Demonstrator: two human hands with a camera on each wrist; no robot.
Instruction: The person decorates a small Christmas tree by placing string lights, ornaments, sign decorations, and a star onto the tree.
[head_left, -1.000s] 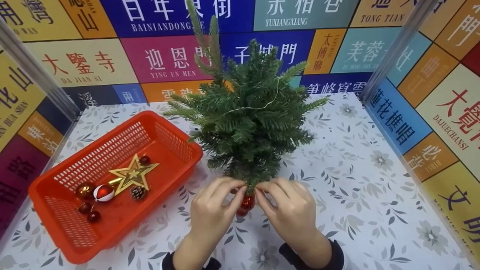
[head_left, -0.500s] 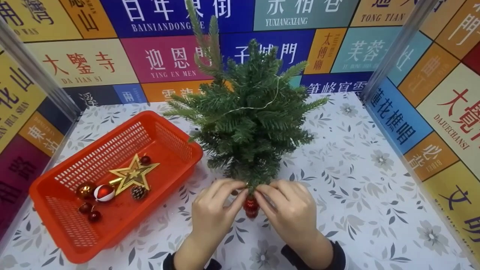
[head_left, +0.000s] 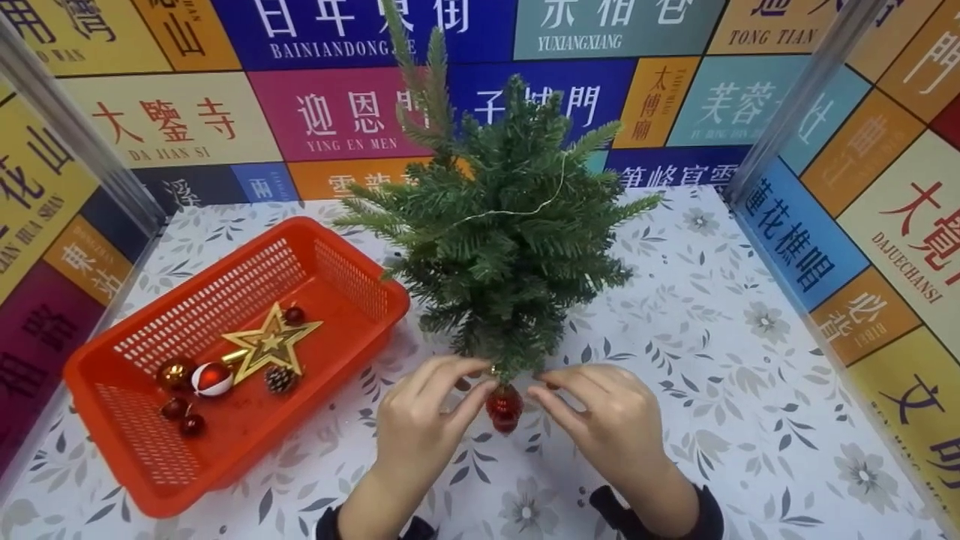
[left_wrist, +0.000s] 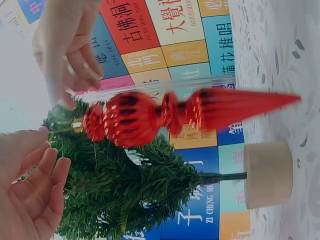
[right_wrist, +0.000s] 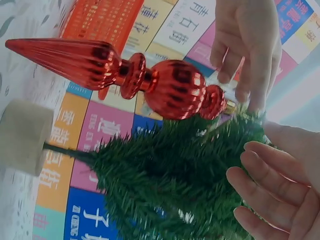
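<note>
A shiny red finial-shaped Christmas ornament (head_left: pixel 505 410) hangs point down from a low front branch of the small artificial Christmas tree (head_left: pixel 517 255). Its ribbed body and gold cap (left_wrist: pixel 77 125) show in the left wrist view. My left hand (head_left: pixel 424 416) holds its thumb and index fingertips at the thin gold loop above that cap; the exact grip is partly hidden. My right hand (head_left: pixel 611 412) is just right of the ornament, apart from it, with thumb and fingers spread and nothing between them. In the right wrist view the ornament (right_wrist: pixel 177 90) hangs beside the green branches.
An orange-red plastic basket (head_left: pixel 352 337) on the left holds a gold star (head_left: pixel 271 343), a pinecone (head_left: pixel 280 379) and several baubles (head_left: pixel 212 379). The tree has a pale round base (left_wrist: pixel 270 175). Printed panels surround the floral-covered table (head_left: pixel 750 390).
My right hand has let go near the branch and moved right, its fingers parting. My left hand stays by the branch. The red ornament now hangs in fuller view between the hands.
</note>
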